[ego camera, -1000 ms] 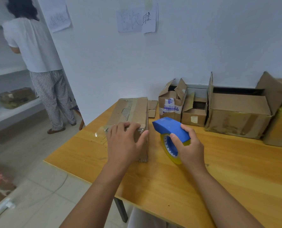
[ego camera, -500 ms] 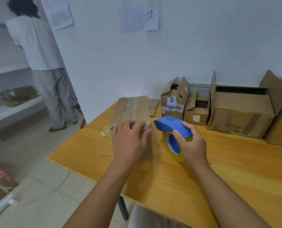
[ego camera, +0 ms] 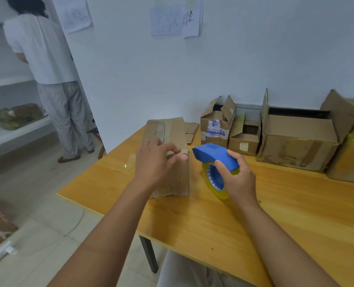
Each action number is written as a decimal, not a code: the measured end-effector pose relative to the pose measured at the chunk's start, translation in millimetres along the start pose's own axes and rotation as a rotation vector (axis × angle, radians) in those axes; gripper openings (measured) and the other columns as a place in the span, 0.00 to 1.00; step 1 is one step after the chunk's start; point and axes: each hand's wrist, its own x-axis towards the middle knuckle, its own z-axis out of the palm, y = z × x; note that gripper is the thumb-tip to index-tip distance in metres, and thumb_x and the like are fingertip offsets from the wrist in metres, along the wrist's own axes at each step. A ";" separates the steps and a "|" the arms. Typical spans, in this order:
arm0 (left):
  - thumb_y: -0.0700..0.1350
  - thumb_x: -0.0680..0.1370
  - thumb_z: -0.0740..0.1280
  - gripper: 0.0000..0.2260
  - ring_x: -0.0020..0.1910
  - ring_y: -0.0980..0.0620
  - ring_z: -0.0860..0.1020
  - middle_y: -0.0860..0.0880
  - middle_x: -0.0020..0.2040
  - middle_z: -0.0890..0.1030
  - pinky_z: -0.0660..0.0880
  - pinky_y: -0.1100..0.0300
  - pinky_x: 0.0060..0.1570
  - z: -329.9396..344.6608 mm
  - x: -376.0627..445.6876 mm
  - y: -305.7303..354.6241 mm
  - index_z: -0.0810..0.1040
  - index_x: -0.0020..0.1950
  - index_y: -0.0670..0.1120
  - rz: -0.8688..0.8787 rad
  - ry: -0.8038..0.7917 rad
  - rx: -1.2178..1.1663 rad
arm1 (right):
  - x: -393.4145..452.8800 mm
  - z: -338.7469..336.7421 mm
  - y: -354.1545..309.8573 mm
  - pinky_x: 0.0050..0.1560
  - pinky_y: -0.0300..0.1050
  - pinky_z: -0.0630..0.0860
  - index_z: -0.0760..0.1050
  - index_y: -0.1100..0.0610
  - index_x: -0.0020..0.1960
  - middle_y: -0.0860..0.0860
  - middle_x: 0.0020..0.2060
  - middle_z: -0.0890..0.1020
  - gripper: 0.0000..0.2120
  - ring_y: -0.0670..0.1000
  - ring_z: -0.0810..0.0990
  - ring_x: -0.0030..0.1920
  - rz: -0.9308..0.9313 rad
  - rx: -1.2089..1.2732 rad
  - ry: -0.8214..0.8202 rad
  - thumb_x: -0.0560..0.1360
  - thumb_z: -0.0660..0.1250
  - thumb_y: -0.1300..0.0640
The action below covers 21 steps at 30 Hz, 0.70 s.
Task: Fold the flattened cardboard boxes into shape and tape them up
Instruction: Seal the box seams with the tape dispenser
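Observation:
A long brown cardboard box (ego camera: 172,131), folded into shape with tape along its top seam, lies on the wooden table (ego camera: 213,220) pointing away from me. My left hand (ego camera: 155,162) rests on its near top edge, fingers curled over the corner and the thumb pressing the box's right side. To the right, my right hand (ego camera: 237,179) grips a blue tape dispenser (ego camera: 213,155) with a yellowish tape roll (ego camera: 212,183), standing on the table beside the box.
Several open cardboard boxes (ego camera: 296,139) line the wall at the back right, with flat cardboard pieces (ego camera: 191,130) behind the long box. A person (ego camera: 48,69) stands at white shelves at the far left. The table's left edge drops to tiled floor.
My left hand has shifted from lying flat on the box's near end to curling over its top right corner. The dispenser has stayed in my right hand beside the box.

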 end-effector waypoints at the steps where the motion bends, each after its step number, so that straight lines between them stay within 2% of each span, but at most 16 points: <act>1: 0.69 0.72 0.65 0.19 0.49 0.55 0.64 0.58 0.43 0.68 0.59 0.56 0.48 1.1 -2.4 -1.0 0.82 0.55 0.59 0.033 0.041 0.005 | -0.5 0.1 -0.2 0.41 0.33 0.72 0.73 0.43 0.65 0.42 0.55 0.76 0.20 0.38 0.76 0.52 -0.004 0.002 -0.001 0.75 0.73 0.44; 4: 0.70 0.71 0.58 0.26 0.48 0.53 0.66 0.54 0.44 0.70 0.58 0.56 0.47 4.5 -8.6 -1.0 0.84 0.55 0.55 0.132 0.125 0.025 | -0.5 0.9 -0.4 0.41 0.33 0.72 0.74 0.45 0.66 0.42 0.55 0.76 0.20 0.36 0.75 0.52 -0.006 0.007 0.000 0.75 0.73 0.45; 12: 0.66 0.79 0.56 0.22 0.46 0.47 0.72 0.49 0.44 0.74 0.63 0.54 0.47 16.9 -13.9 -10.9 0.83 0.54 0.53 0.238 0.244 0.131 | -0.9 -0.6 -2.2 0.41 0.33 0.72 0.73 0.43 0.64 0.39 0.53 0.76 0.18 0.40 0.77 0.52 0.020 0.017 -0.017 0.76 0.71 0.44; 15: 0.63 0.79 0.57 0.20 0.45 0.46 0.74 0.48 0.44 0.76 0.64 0.53 0.47 21.1 -15.9 -7.2 0.82 0.53 0.52 0.241 0.277 0.198 | 4.6 -4.1 -7.0 0.39 0.26 0.71 0.73 0.41 0.63 0.38 0.54 0.77 0.13 0.35 0.76 0.53 0.069 0.077 -0.087 0.80 0.66 0.50; 17: 0.63 0.80 0.58 0.19 0.46 0.47 0.73 0.48 0.45 0.76 0.63 0.53 0.47 23.4 -16.0 -8.6 0.82 0.53 0.53 0.255 0.295 0.202 | 8.2 -8.5 -10.2 0.42 0.24 0.70 0.75 0.44 0.66 0.42 0.57 0.76 0.15 0.30 0.74 0.53 0.061 0.078 -0.140 0.80 0.65 0.54; 19: 0.64 0.80 0.58 0.18 0.46 0.48 0.72 0.49 0.46 0.75 0.63 0.53 0.47 24.1 -14.9 -13.7 0.81 0.54 0.54 0.280 0.311 0.184 | 7.7 -13.1 -12.1 0.48 0.34 0.74 0.74 0.46 0.70 0.44 0.59 0.76 0.19 0.39 0.76 0.54 -0.027 -0.029 -0.176 0.79 0.67 0.55; 21: 0.64 0.80 0.57 0.19 0.46 0.48 0.72 0.49 0.46 0.75 0.63 0.53 0.47 22.9 -13.5 -16.9 0.81 0.55 0.54 0.301 0.306 0.177 | 5.5 -15.2 -13.8 0.44 0.43 0.74 0.70 0.44 0.74 0.46 0.55 0.74 0.23 0.48 0.75 0.50 -0.150 -0.233 -0.238 0.79 0.67 0.52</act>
